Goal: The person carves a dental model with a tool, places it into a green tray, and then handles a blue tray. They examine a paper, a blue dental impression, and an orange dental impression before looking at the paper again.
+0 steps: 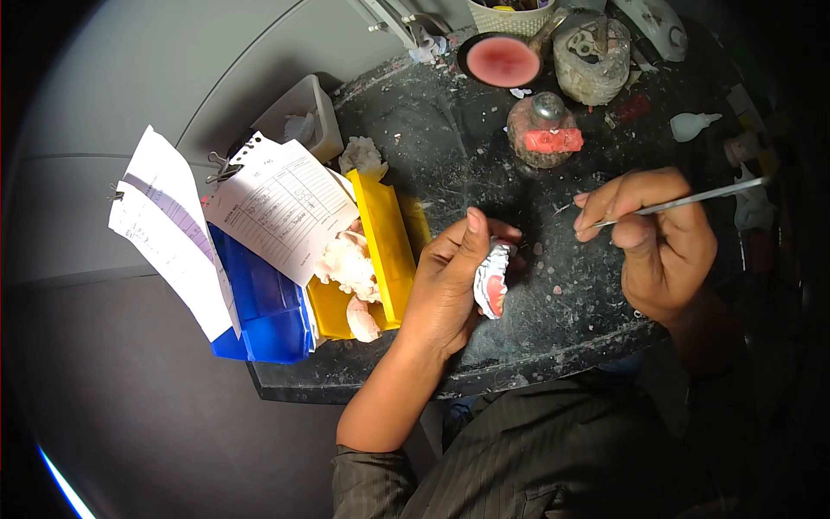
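While a pink-and-white dental model [493, 281] is held in the left hand [443, 281], a little in from the near edge of the tabletop [406, 130], a slim metal tool [718, 192] is gripped in the right hand [666, 238], farther toward the right edge. The left fingers are curled around the model, partly hidden behind it, with the thumb raised along its far end. The right hand is bent into a pinch: the shaft is pressed between thumb and fingertips, and one end is left jutting toward the right edge. Whether a tip is exposed beyond the fingertips cannot be made out.

Model and tool are well apart, so the step in hand is judged to be a readying for fine work on the model rather than the work itself. For the next move, it is judged that the model should be held steady, its pink part turned to face the tool, and the gap closed with a light touch. If wax is needed, it might be taken from the red strip [553, 140] on the squat jar [532, 117], toward the far edge. The yellow tray [393, 251], near the left edge, should not be knocked by the left wrist.
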Motion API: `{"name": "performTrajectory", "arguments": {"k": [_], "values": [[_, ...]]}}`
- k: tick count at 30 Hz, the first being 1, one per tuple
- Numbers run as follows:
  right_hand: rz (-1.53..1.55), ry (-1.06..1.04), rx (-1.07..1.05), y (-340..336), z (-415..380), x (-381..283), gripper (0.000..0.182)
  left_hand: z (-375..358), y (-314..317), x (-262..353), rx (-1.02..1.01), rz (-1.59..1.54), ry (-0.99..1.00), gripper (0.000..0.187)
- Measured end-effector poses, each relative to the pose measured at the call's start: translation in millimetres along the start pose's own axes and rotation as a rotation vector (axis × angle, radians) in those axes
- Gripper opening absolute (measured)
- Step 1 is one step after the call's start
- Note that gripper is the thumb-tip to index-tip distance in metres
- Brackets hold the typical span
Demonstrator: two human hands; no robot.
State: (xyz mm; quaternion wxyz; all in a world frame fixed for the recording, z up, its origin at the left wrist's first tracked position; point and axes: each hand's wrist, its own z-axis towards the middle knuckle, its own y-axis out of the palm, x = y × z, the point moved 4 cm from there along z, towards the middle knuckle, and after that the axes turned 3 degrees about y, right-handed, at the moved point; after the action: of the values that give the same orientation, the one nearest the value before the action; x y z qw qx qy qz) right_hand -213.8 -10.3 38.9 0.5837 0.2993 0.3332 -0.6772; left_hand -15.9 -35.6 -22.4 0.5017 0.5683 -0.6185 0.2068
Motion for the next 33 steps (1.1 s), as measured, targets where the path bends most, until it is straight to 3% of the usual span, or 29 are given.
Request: {"name": "performTrajectory", "arguments": {"k": [2, 6, 7, 9, 12, 19, 21, 25, 28, 30, 33], "values": [[-0.092, 0.047, -0.003, 3.2, 1.8, 2.0, 0.02, -1.1, 0.0, 2.0, 0.04, -0.099, 0.028, 0.049], [-0.372, -0.009, -0.11, 6.3, 9.4, 0.3, 0.016, -1.7, -1.8, 3.2, 0.058, -0.132, 0.068, 0.043], [-0.372, -0.009, -0.11, 8.3, 7.5, 1.6, 0.016, -1.6, -2.9, 2.9, 0.058, -0.133, 0.067, 0.043], [-0.325, 0.252, -0.079, 8.3, 2.8, 12.0, 0.02, -0.9, -5.8, 2.8, 0.061, -0.081, 0.099, 0.058], [-0.371, 0.367, -0.117, 7.8, -1.0, 15.9, 0.02, -0.6, -7.2, 1.9, 0.069, -0.121, 0.093, 0.057], [-0.389, 0.379, -0.189, 6.4, -4.8, 22.9, 0.025, -0.8, -6.6, 2.6, 0.079, -0.129, 0.096, 0.057], [-0.578, 0.422, -0.346, 6.9, -9.3, 27.4, 0.024, -2.0, -4.2, 4.1, 0.052, -0.207, 0.093, 0.048], [-0.559, 0.453, -0.345, 7.7, -5.0, 21.1, 0.018, -2.5, -1.9, 6.1, -0.001, -0.206, 0.101, 0.05], [-0.478, 0.457, -0.301, 7.3, -1.3, 16.9, 0.014, -1.0, -3.0, 4.2, 0.002, -0.076, 0.18, 0.062], [-0.492, 0.423, -0.295, 6.2, -2.6, 17.8, 0.006, -0.3, -5.6, 4.2, 0.055, 0.021, 0.276, 0.062], [-0.345, 0.33, -0.221, 10.0, 2.3, 10.0, 0.008, 1.1, -6.8, 3.3, 0.067, 0.07, 0.227, 0.066]]}}
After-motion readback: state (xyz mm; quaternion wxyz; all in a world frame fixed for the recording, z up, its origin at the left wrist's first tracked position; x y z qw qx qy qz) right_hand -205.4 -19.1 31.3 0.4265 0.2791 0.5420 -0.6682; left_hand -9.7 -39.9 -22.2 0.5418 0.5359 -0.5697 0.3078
